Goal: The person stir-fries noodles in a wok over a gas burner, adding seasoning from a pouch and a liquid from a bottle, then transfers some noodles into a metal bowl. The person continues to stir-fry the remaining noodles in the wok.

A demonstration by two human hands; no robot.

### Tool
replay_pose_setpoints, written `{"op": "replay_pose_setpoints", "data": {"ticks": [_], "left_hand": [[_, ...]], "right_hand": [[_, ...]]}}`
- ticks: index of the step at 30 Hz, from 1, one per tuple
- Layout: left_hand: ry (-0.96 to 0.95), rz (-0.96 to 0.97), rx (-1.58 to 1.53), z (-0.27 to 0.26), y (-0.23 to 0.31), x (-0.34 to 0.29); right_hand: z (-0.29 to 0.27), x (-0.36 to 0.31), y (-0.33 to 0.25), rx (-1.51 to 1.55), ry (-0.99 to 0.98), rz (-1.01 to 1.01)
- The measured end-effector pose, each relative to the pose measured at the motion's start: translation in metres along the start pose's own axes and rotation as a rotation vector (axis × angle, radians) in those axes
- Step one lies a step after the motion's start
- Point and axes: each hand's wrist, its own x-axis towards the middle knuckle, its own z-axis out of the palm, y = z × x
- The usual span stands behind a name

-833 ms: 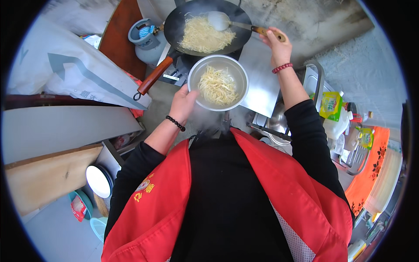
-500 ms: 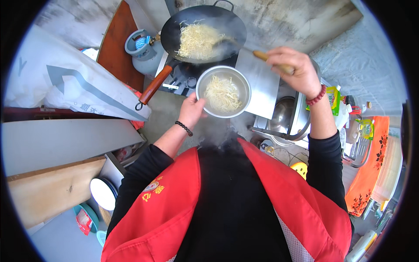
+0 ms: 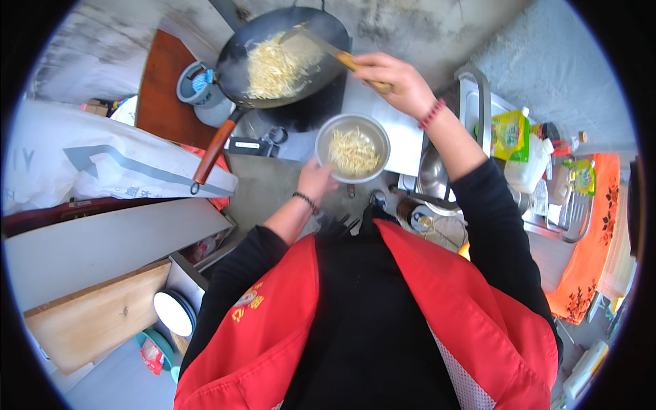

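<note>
My left hand (image 3: 316,180) grips the rim of a round metal bowl (image 3: 324,141), its thumb over the edge. Pale, thin strands that look like bean sprouts (image 3: 354,153) lie in the bowl. My right hand (image 3: 396,80) is wrapped round the wooden handle of a spatula (image 3: 329,48). The spatula's blade reaches into a dark wok (image 3: 236,76), at the upper right of a bigger heap of the same strands (image 3: 272,68). The bowl hangs in front of the wok, apart from it. A brown wooden wok handle (image 3: 217,147) points toward me at the left.
A grey gas cylinder (image 3: 205,96) stands left of the wok beside a brown board (image 3: 164,89). Right of the stove are a steel worktop (image 3: 403,130), a sink basin (image 3: 432,174) and several bottles and packets, including a yellow-green pouch (image 3: 507,134). White plates (image 3: 174,313) sit lower left.
The spatula has swung left and up across the wok, and my right hand has moved left with it. The bowl now sits farther from the wok. The whole view has shifted somewhat.
</note>
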Motion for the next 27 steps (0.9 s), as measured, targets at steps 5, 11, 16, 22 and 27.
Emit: {"op": "replay_pose_setpoints", "data": {"ticks": [5,11,16,22,27], "left_hand": [[-0.006,-0.090,-0.023,0.055,-0.024,0.053],[0.065,-0.139,-0.085,0.093,-0.044,0.110],[0.132,-0.197,-0.088,0.101,-0.063,0.151],[-0.117,-0.205,-0.278,0.107,-0.081,0.179],[-0.076,-0.342,0.004,0.104,-0.073,0.162]], "right_hand": [[0.020,-0.021,0.041,-0.109,-0.086,-0.020],[0.028,-0.055,0.046,-0.111,-0.113,0.147],[0.035,-0.067,0.032,-0.092,0.047,0.285],[-0.022,-0.143,-0.035,-0.045,0.236,0.282],[-0.118,-0.230,-0.054,-0.665,0.448,0.403]]}}
